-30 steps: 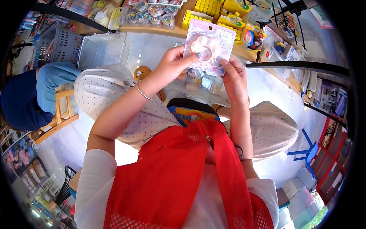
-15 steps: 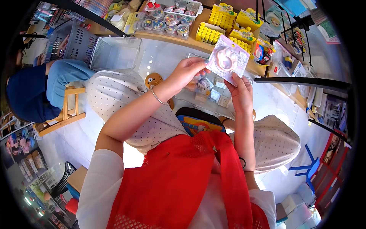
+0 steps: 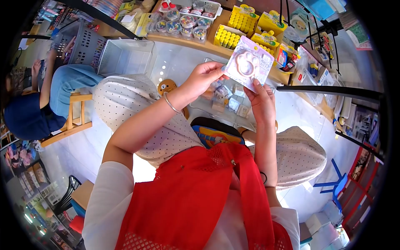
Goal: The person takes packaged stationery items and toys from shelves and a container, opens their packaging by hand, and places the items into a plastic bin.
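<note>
A flat pink-and-white package (image 3: 249, 63) with a paw-shaped item on its front is held up between my two hands. My left hand (image 3: 207, 79) pinches its left edge between thumb and fingers. At its lower right edge, my right hand (image 3: 261, 100) grips with the thumb on the front face. Below the package stands a clear plastic bin (image 3: 221, 109) holding several small packaged items. My forearms partly hide that bin.
A shelf ahead carries tubs of coloured pieces (image 3: 186, 25) and yellow boxes of glue sticks (image 3: 228, 37). An empty-looking wire basket (image 3: 127, 54) and grey crate (image 3: 89, 48) stand left, near a seated person (image 3: 33, 108). A blue stool (image 3: 338, 183) is right.
The package has shifted very slightly and its front faces me a little more squarely. At the left, the seated person's arms have come into view near the grey crate.
</note>
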A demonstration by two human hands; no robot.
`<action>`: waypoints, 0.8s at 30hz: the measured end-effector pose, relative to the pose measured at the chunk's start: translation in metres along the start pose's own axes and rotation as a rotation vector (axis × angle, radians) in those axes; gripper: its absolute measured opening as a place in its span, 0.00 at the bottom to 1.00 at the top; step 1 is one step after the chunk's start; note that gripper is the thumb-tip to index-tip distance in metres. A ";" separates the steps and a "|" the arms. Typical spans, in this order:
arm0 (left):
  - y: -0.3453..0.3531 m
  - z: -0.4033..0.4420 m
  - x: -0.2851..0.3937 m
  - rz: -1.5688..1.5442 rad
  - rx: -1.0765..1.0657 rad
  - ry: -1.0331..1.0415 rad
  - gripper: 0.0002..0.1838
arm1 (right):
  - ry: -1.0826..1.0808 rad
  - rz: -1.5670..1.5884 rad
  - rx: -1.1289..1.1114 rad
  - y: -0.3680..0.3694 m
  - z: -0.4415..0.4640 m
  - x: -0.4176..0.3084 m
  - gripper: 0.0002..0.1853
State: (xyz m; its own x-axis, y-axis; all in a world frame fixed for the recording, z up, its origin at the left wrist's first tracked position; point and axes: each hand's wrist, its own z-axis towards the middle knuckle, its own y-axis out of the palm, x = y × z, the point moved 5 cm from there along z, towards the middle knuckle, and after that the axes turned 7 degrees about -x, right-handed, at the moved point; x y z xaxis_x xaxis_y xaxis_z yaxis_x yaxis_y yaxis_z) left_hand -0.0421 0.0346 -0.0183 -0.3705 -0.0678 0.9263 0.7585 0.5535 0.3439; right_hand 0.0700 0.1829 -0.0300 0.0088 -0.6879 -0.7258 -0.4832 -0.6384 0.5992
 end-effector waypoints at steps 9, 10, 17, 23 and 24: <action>-0.001 0.002 -0.006 0.028 0.020 -0.004 0.12 | 0.099 0.136 0.023 -0.011 0.006 0.017 0.09; -0.002 0.001 -0.007 0.036 0.019 -0.009 0.12 | 0.098 0.139 0.021 -0.011 0.007 0.018 0.09; -0.003 0.002 -0.002 0.147 0.073 0.026 0.11 | 0.101 0.072 0.005 -0.013 0.004 0.019 0.10; -0.005 0.001 -0.008 0.187 0.092 -0.014 0.10 | 0.099 0.090 0.006 -0.007 0.002 0.017 0.10; -0.005 0.001 -0.008 0.184 0.091 -0.012 0.10 | 0.104 0.085 0.003 -0.006 0.002 0.017 0.10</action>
State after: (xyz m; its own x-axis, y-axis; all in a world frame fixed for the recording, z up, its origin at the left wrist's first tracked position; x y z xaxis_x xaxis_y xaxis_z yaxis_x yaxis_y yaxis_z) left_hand -0.0436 0.0331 -0.0274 -0.2366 0.0509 0.9703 0.7624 0.6288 0.1529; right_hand 0.0716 0.1754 -0.0470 0.0579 -0.7718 -0.6333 -0.4889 -0.5750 0.6560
